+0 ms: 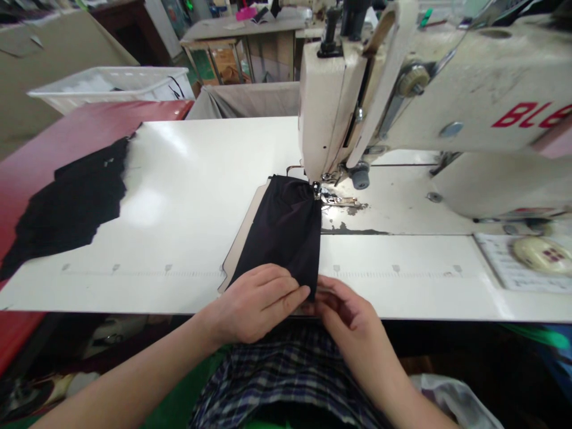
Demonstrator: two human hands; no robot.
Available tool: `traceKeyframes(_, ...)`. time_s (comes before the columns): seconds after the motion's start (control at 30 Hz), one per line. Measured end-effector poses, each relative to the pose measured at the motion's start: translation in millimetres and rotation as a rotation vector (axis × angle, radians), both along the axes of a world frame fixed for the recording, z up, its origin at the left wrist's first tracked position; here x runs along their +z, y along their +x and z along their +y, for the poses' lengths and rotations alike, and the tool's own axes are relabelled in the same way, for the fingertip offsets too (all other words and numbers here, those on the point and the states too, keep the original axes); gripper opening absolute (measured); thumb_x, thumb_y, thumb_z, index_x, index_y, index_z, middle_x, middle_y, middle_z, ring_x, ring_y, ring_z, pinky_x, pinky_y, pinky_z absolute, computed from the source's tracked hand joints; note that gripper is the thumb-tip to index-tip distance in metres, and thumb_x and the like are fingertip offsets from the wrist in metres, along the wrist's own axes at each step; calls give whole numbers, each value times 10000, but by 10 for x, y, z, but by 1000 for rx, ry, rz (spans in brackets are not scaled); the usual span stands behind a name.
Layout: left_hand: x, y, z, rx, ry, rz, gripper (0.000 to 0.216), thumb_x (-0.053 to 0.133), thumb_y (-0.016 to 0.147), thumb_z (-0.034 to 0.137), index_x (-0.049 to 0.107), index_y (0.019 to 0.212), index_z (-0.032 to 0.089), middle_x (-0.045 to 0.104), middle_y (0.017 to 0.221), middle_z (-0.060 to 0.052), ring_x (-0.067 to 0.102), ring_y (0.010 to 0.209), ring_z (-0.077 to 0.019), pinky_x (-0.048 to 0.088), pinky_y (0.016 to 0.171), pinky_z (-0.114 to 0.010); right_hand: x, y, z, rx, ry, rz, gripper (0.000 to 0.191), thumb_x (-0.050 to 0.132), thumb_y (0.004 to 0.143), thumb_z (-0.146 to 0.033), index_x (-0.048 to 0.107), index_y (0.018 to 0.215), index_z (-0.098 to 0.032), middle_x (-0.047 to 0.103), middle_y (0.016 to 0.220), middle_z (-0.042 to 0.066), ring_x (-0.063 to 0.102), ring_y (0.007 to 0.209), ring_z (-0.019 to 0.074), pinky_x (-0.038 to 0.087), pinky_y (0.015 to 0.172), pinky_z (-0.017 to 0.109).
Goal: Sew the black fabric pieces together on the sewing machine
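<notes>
A black fabric piece (286,232) lies over a pale flat template (243,238) on the white sewing table. Its far right corner is under the presser foot (317,189) of the sewing machine (328,107). My left hand (261,301) rests on the near end of the fabric, fingers closed together and pressing its edge. My right hand (346,316) is at the near right corner, thumb and fingers pinching the fabric edge there. Its fingertips are partly hidden by the cloth.
A stack of black fabric pieces (75,199) lies at the left, across the white table and a red surface (89,122). Behind it stands a white plastic basket (111,77). An oval cream object (540,255) sits at the right. A ruler scale runs along the table's front.
</notes>
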State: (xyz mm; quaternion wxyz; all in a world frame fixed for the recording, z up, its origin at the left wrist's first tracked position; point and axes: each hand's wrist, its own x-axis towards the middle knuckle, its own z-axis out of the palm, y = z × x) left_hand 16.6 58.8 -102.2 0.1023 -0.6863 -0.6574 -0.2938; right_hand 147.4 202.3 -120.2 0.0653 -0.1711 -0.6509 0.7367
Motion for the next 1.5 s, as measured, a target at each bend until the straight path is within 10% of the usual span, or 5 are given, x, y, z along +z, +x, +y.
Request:
traceKeyframes(0.13,79,20,-32,-56,39,61,203,390,956,85,587,916,54,656,870,-120,583,842,-198,518,740,-315,-53,-23,138,-122,959,433,269,559,871,-81,614,1108,-195,611,1083,80,567,1010,210,507,863,345)
traceKeyframes(0.2,111,-8,-25,-65,-28,-5,226,373,965,99,572,858,81,635,811,-90,573,795,-181,499,721,-292,-58,-94,230,30,1148,584,172,572,880,-75,650,1006,-161,648,1005,64,551,1038,228,495,879,350)
traceKeyframes(0.57,-65,-779,631,194,-487,186,488,578,898,416,481,1304,162,532,1189,-98,509,1048,-250,428,916,-376,-118,-309,494,340,1124,645,190,459,942,-107,639,1006,-113,671,895,60,604,870,177,543,766,296)
traceKeyframes(0.97,-124,-572,258,-25,-322,107,279,351,980,144,558,1167,146,592,1166,-67,473,1178,-199,187,1171,-413,-80,-633,849,366,1325,691,271,405,963,-129,656,1066,-124,681,1023,76,625,985,192,576,853,340)
traceKeyframes(1.5,-222,-1154,463,-101,-320,-21,344,342,971,133,541,1249,172,568,1269,-64,423,1275,-148,95,1205,-374,-163,-991,1165,461,1456,577,402,366,890,-43,558,1241,-71,571,1265,122,510,1201,241,530,987,467)
